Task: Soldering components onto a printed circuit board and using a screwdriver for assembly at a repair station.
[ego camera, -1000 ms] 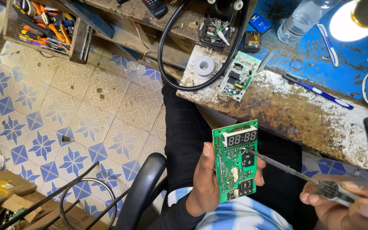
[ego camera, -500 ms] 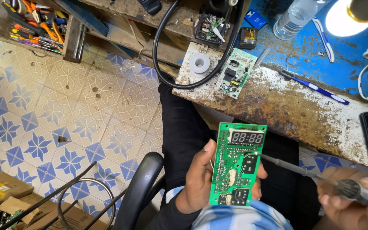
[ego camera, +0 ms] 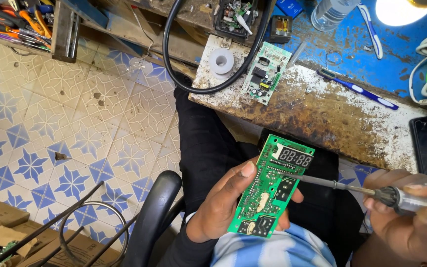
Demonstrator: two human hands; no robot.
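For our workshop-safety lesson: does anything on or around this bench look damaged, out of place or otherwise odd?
The workbench top is badly worn, its blue paint flaked to rusty brown along the front edge. A second circuit board lies loose and askew near that edge, beside a thick black cable looping over the side.

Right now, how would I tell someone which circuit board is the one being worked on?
Start at the rusty workbench with its blue top, then drop below its near edge to the person's lap. The left hand holds a green board there, with the tip of the right hand's soldering iron on it. Unlike the small board lying on the bench, it has a dark digit display at its top.
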